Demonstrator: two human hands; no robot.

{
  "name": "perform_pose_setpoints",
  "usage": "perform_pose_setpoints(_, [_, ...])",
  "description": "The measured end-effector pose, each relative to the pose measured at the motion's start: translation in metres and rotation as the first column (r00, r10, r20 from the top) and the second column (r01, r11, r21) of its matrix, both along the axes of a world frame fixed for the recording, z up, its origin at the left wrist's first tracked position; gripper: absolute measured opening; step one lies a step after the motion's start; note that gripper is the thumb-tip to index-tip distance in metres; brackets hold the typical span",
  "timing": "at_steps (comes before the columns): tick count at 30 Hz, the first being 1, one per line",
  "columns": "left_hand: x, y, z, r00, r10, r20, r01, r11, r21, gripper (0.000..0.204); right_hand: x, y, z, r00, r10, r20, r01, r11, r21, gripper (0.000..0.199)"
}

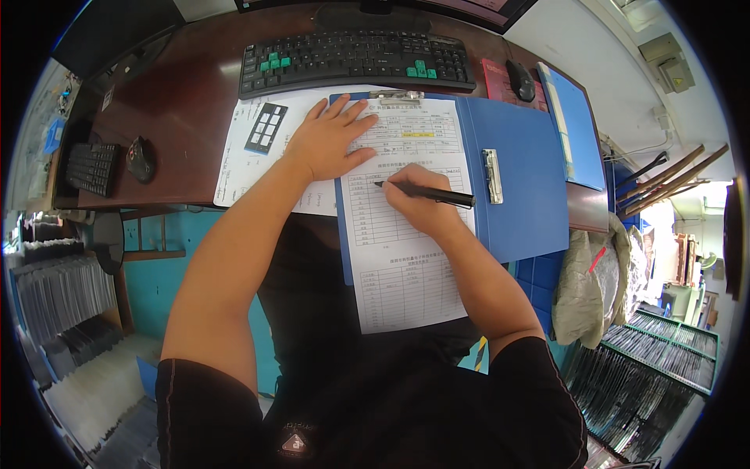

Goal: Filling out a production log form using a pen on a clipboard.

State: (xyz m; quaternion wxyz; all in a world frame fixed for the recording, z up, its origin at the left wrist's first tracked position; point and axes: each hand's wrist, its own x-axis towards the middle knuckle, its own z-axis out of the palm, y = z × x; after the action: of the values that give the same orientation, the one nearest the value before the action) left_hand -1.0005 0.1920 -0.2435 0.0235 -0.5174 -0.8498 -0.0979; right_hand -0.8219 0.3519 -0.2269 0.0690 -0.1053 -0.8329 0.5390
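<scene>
In the head view, the work in hand looks like filling in a printed form point(400, 301), which lies over the left half of an open blue folder point(519, 141) at the near side of the bench point(178, 90). A metal clip point(396, 98) sits at the form's far edge; a second clip point(492, 176) is on the folder's right half.

The right hand point(428, 215) grips a black pen point(449, 195), its fingers closed around the barrel, with the tip over the left columns of the middle table; whether it touches the paper is too fine to tell. The left hand point(332, 141) grips nothing: its fingers are open and spread, lying across the folder's left edge and the form's far left part, beside loose sheets point(262, 176).

To write well here, firm, flat pressure from the left hand should stop form and folder from slipping, since both reach out past the bench's near edge. The form's near end also runs beyond the folder, so the lowest rows probably need the folder pushed farther in for a hard backing. The ruled cells are small: short strokes and a light grip would suit them, with the right hand resting on the paper so that only the fingers steer. Working down row by row, the wrist should clear fresh ink. The keyboard point(344, 62) lies beyond the folder, leaving the pen's path free.
</scene>
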Motion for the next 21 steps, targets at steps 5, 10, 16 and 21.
perform_pose_setpoints(5, [0.0003, 0.0001, 0.0002, 1.000, 0.006, 0.008, -0.006, 1.000, -0.007, 0.059, -0.0001, -0.0002, -0.0013, 0.999, -0.034, -0.008, 0.034, 0.999, -0.014, 0.016])
perform_pose_setpoints(10, [0.0003, -0.0004, -0.0002, 1.000, 0.017, 0.005, -0.017, 0.999, -0.036, 0.059, -0.0002, 0.0013, -0.0035, 0.999, -0.041, -0.008, 0.041, 0.999, -0.032, 0.015])
perform_pose_setpoints(16, [-0.0001, -0.0005, -0.0016, 1.000, 0.017, 0.000, -0.017, 0.999, -0.029, 0.058, -0.0005, 0.0029, -0.0043, 0.997, -0.069, -0.026, 0.068, 0.997, -0.028, 0.015])
perform_pose_setpoints(21, [-0.0004, -0.0005, -0.0024, 1.000, 0.008, -0.002, -0.008, 1.000, 0.013, 0.058, 0.0006, 0.0020, -0.0026, 0.999, -0.045, -0.008, 0.045, 0.998, -0.055, 0.015])
